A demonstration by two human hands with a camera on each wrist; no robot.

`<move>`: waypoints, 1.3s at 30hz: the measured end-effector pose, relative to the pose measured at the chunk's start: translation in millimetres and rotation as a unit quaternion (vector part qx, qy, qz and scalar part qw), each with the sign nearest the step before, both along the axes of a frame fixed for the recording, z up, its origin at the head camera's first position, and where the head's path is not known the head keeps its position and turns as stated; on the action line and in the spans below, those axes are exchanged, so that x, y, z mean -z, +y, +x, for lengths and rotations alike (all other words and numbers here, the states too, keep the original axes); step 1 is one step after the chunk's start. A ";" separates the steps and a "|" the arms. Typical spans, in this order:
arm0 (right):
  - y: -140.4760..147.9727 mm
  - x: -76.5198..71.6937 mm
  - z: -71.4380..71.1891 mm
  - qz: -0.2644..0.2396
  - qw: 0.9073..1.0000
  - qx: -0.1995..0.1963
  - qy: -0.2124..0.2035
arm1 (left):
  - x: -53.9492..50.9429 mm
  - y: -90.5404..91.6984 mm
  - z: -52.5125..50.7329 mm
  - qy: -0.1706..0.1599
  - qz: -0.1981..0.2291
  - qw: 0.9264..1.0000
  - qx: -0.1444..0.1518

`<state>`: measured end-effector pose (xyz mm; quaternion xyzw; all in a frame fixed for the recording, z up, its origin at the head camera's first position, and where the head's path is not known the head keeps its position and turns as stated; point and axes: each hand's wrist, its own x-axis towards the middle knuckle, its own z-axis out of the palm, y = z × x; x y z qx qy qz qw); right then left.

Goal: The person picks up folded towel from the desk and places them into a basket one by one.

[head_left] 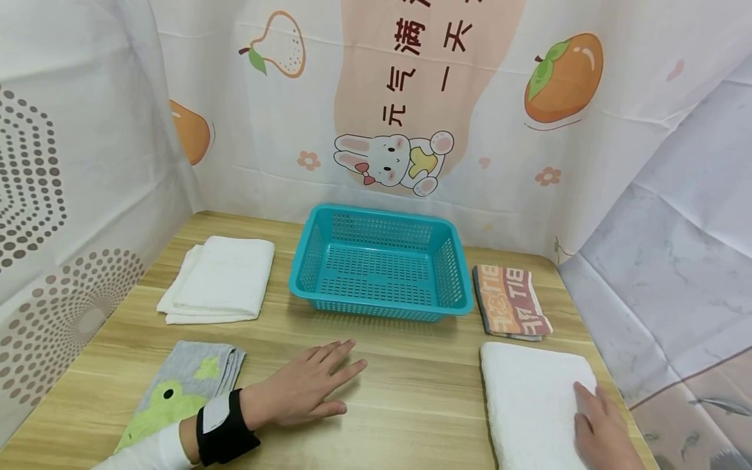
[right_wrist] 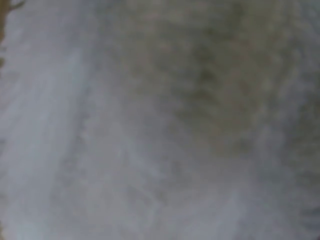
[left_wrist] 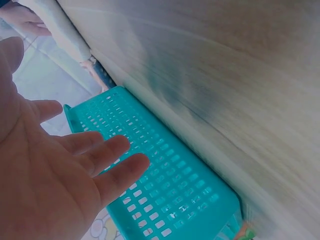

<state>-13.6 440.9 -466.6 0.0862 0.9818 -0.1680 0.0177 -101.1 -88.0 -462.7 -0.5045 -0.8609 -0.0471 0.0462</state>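
The left hand (head_left: 308,388), fingers spread, held nothing near the teal basket (head_left: 382,304). The right hand (head_left: 608,427) touched the folded white towel (head_left: 534,398) at the bench's (head_left: 423,398) right; any grip was unclear. Taking hold seemed underway; lifting would call for a firm pinch.

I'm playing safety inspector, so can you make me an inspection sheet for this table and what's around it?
Surface: wood-grained table.
Job's things: right white towel, folded; basket, upright at the back middle.
Clutter: left white towel, grey towel and orange towel, all folded.
Hands: left hand has fingers spread, holding nothing; right hand touches the right white towel, grip unclear.
Cables: nothing seen.
Surroundings: printed curtain behind; side cloths hang left and right.
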 end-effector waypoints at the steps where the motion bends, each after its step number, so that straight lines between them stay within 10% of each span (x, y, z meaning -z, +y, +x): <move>1: 0.6 -0.8 -0.7 -0.005 1.000 0.008 -0.013 | -0.3 0.1 0.1 0.002 0.001 1.000 0.001; 20: 4.1 -15.0 -3.4 -0.064 0.981 0.070 -0.172 | -2.2 5.3 0.6 -0.001 -0.006 1.000 -0.028; 31: 2.1 -11.8 -4.4 -0.079 0.980 0.068 -0.170 | -12.6 9.3 3.4 -0.168 0.024 0.984 -0.053; 39: 4.7 -15.3 -6.1 -0.070 0.980 0.078 -0.170 | -12.9 13.0 4.3 -0.228 0.045 0.972 -0.043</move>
